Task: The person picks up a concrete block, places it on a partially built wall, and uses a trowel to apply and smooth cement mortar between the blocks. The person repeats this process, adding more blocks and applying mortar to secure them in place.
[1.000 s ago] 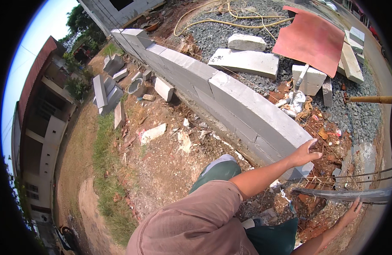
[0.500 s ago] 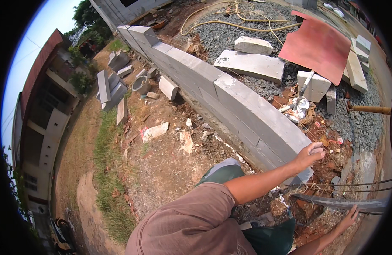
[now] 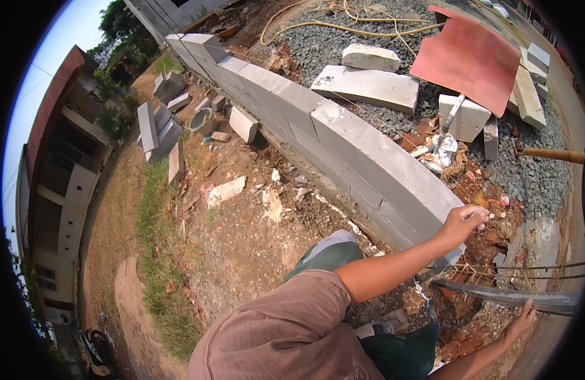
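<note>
A low wall of grey lightweight blocks [image 3: 368, 152] runs from the far left to near my arms. At its near end, my left hand [image 3: 468, 220] is at the top far edge, its fingers curled together; what they hold, if anything, is too small to make out. My right hand [image 3: 519, 323] is lower right, its fingers stretched out against the near side of a long dark grey bar [image 3: 495, 297]. This bar lies crosswise just beyond the wall's end, above broken ground. Thin dark rods [image 3: 546, 266] run beside it.
Beyond the wall, gravel [image 3: 318, 44] carries loose pale blocks [image 3: 368, 88], a red sheet [image 3: 467, 60], a yellowish hose [image 3: 356, 30] and a wooden handle [image 3: 552, 154]. Left of the wall are a bucket [image 3: 202, 120], stacked blocks [image 3: 156, 130] and grass [image 3: 159, 253].
The view has shifted slightly, with the wall and blocks a little further left and up. My left hand stays at the wall's end; my right hand remains by the grey bar.
</note>
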Tool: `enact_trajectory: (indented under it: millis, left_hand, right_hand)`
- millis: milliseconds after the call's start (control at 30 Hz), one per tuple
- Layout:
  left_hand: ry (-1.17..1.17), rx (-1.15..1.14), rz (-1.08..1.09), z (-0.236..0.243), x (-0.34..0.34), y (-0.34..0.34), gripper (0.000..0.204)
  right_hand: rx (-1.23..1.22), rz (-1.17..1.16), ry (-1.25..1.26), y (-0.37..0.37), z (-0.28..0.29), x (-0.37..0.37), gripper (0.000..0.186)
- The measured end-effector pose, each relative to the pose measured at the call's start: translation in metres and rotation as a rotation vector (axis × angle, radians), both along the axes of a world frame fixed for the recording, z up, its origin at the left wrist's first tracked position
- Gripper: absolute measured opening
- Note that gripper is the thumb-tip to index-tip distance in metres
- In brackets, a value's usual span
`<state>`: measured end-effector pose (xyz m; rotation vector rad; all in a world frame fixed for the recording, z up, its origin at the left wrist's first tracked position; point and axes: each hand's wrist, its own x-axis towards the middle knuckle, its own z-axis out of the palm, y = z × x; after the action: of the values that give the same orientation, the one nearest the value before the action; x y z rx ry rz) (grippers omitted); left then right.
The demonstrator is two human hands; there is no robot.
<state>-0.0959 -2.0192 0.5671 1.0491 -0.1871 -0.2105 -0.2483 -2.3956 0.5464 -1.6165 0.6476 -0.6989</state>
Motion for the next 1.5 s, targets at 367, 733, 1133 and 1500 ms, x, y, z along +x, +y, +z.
enact_trajectory:
  millis: [367, 733, 1133, 1500]
  left_hand:
    - [0.102, -0.039, -0.010, 0.007, -0.003, -0.002, 0.028]
    - [0.150, -0.065, -0.036, 0.013, -0.002, -0.003, 0.031]
    - [0.187, -0.121, -0.035, 0.009, 0.000, -0.002, 0.035]
    - [0.151, -0.084, -0.032, 0.017, 0.003, 0.001, 0.029]
  right_hand:
    - [-0.002, 0.005, 0.017, 0.016, 0.011, 0.003, 0.065]
    - [0.029, 0.062, -0.044, -0.013, -0.005, 0.004, 0.065]
    - [0.029, 0.031, -0.011, -0.012, -0.003, -0.002, 0.065]
    - [0.042, 0.144, -0.109, 0.001, 0.013, 0.004, 0.059]
